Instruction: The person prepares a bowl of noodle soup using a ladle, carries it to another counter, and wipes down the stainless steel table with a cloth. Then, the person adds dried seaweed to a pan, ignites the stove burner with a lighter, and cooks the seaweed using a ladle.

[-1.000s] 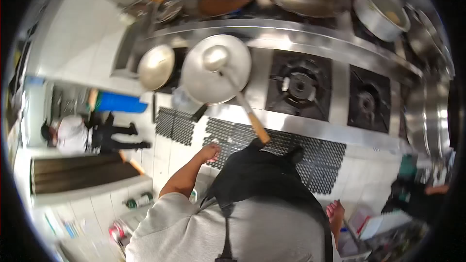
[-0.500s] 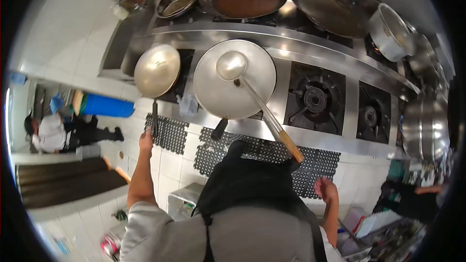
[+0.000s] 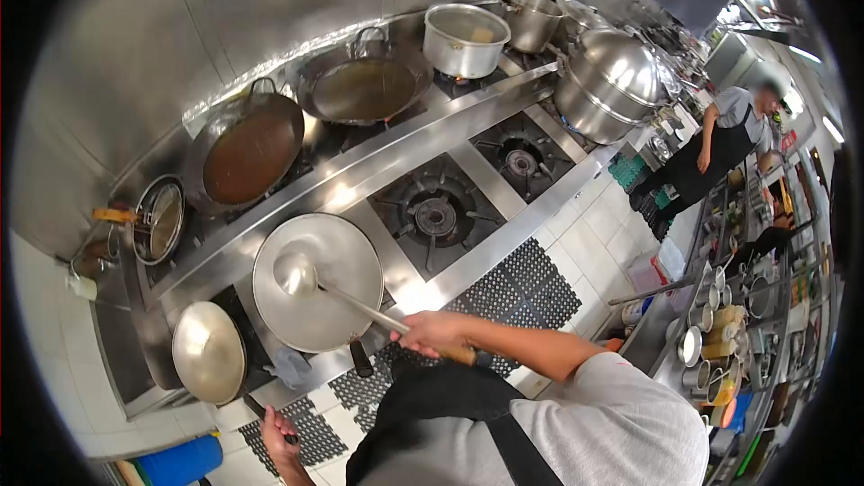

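From the wok [image 3: 346,256], the ladle [image 3: 355,304] slants to right hand [image 3: 434,333], clamped on it; left hand [image 3: 277,437] grips pan [image 3: 205,353] beside wok.

Right hand [image 3: 434,333], free a second ago, now closed on the ladle [image 3: 295,274] by its handle. Left hand [image 3: 277,432], earlier empty, now round the handle of the smaller wok [image 3: 209,351]. View swung rightward; aproned co-worker [image 3: 702,153] more fully in frame.
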A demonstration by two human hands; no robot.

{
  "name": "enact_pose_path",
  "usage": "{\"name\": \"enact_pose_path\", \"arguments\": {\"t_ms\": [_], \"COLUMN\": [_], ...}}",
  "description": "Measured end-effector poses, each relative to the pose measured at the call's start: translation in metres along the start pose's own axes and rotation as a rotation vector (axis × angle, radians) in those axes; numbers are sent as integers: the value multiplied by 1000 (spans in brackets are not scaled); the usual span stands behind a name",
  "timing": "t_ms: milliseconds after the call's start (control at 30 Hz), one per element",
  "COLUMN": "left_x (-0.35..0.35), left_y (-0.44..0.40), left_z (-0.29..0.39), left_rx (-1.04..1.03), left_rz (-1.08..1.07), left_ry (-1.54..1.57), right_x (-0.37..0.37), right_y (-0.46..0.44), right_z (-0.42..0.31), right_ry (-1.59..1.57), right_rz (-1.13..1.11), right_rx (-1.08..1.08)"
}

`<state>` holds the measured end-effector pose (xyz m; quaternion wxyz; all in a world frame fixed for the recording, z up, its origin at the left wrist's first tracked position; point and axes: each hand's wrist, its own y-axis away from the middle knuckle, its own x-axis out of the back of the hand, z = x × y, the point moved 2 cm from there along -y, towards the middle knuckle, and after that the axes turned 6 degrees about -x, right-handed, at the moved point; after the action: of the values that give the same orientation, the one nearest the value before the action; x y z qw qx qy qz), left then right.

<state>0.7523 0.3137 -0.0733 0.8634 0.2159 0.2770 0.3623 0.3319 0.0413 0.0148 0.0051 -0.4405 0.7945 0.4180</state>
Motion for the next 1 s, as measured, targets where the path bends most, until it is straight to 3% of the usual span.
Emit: {"name": "enact_pose_path", "arguments": {"t_ms": [100,233,400,533,800,1000], "left_x": [-13,-79,-211,-320,-478,-567], "left_y": [33,88,135,145,169,161], "left_z": [9,46,57,13,-122,-167], "left_rx": [-50,-123,-91,-10,290,374], "left_rz": [-49,-157,-308,-602,-896,-985], "left_ry": [-29,-241,-325,-344,-305,-349], "right_x": [-2,0,14,37,99,170], "right_y": [29,111,206,270,372,409], "right_z": [16,29,63,93,151,95], "right_ry": [-42,-353,-551,-634,-650,-481], "right_rz": [-44,-169,-153,70,379,562], "right_rx": [78,189,377,519,649,606]}}
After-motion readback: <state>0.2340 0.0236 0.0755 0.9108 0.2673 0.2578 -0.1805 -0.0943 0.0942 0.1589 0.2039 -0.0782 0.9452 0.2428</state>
